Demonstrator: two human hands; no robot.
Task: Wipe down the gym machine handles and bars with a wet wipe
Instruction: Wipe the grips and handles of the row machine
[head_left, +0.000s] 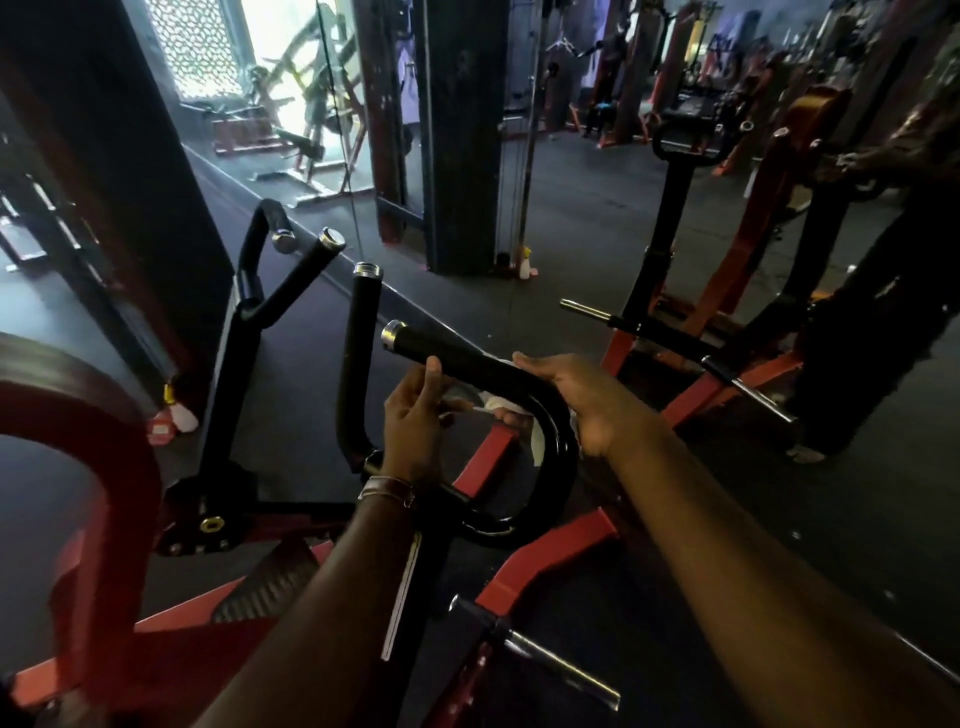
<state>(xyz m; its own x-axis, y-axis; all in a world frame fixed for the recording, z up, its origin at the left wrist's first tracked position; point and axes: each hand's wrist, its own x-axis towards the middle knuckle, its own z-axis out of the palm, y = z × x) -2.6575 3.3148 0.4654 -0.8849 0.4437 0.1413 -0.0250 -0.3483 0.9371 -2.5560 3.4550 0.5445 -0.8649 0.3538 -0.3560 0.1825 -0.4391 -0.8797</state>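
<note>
Head view: the right hand (582, 400) curls over the bend of the black curved handle (467, 358), gripping the white wet wipe (519, 415) against it. Left hand (415, 415) pinches the wipe's near-left edge below the handle. Red frame (540, 561) lies beneath.

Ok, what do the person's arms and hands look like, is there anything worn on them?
Both forearms are bare, with no sleeves or gloves in view. The left hand has a thin silver-coloured metal bangle around the wrist. The right hand and its wrist carry nothing that shows: no watch, band or ring visible.
</note>
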